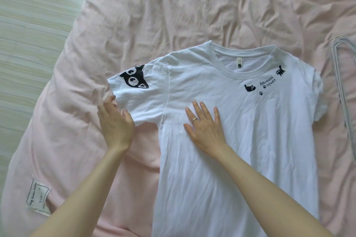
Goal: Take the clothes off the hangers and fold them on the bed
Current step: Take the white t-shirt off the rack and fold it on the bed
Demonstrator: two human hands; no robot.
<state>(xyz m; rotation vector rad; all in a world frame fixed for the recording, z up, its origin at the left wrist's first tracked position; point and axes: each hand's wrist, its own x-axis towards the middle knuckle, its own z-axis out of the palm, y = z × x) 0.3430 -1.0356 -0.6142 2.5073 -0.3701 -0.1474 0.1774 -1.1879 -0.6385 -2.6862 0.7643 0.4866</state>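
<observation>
Right hand (205, 125) lay flat on the white T-shirt (240, 131) spread off-hanger on the bed (134, 15), left hand (115, 121) pinched its sleeve (138, 92); hanger (342, 86) beside shirt, folding not begun.

left hand (115, 121) loosely curled, right hand (204, 125) flat, fingers spread

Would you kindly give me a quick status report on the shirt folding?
Left hand at sleeve hem, grip unclear. Right hand flat on white T-shirt, spread face-up, unfolded, on pink duvet. Hangers lie clear at right.
</observation>
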